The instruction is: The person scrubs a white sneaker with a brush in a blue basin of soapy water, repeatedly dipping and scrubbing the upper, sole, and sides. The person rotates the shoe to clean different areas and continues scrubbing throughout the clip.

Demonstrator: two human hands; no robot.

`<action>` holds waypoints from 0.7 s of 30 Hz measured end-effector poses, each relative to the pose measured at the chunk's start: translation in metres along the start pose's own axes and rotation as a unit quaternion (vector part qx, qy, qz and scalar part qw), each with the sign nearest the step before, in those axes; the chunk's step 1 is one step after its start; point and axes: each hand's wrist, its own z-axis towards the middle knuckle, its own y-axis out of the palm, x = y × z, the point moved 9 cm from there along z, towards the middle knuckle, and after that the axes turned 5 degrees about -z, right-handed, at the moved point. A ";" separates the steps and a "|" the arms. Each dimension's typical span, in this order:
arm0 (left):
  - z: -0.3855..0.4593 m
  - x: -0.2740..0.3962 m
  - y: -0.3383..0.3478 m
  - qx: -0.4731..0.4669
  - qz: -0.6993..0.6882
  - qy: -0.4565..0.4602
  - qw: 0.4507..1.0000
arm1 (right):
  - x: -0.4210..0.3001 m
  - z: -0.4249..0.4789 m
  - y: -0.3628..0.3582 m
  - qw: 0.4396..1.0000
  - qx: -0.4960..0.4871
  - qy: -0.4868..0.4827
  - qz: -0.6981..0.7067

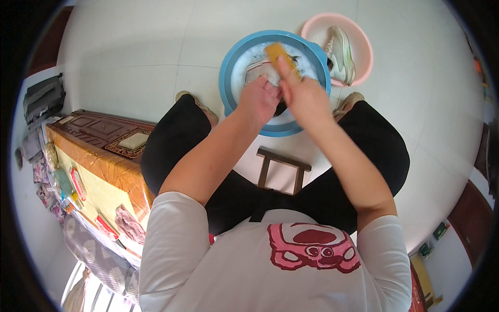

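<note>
My left hand (pixel 260 100) grips a pale wet shoe (pixel 257 71) with a thin dark-red line along it, inside a blue plastic basin (pixel 223 80). White suds (pixel 238 86) surround the shoe, and my fingers and the brush hide much of it. In my right hand (pixel 308 100) is a yellow scrubbing brush (pixel 276 52), slightly blurred, with my thumb along its back. The brush lies over the shoe's right side. Its bristles are hardly visible, so I cannot tell if they touch the shoe.
A pink basin (pixel 368 64) with a white-and-green sneaker (pixel 343 52) in it stands against the blue basin's right side. Between my knees is a dark wooden stool frame (pixel 284 158). A cloth-covered table (pixel 97 146) stands at my left, with several things on it. Pale tiles (pixel 136 46) cover the floor.
</note>
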 end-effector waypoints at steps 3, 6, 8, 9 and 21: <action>0.006 -0.004 -0.002 -0.032 -0.018 -0.001 0.999 | 0.010 0.005 -0.001 0.999 -0.034 0.026 0.031; 0.005 0.015 -0.009 0.021 -0.001 0.003 1.000 | -0.024 -0.022 0.016 0.994 -0.097 -0.021 0.041; 0.012 0.015 -0.017 0.019 -0.040 0.013 0.999 | -0.021 -0.015 0.015 0.995 -0.101 -0.012 0.023; 0.013 0.013 -0.022 0.022 -0.061 0.018 0.998 | -0.019 -0.012 0.016 0.994 -0.106 -0.008 0.015; 0.000 0.008 -0.012 -0.026 0.244 0.057 0.968 | 0.020 -0.001 0.012 0.981 -0.149 0.040 0.114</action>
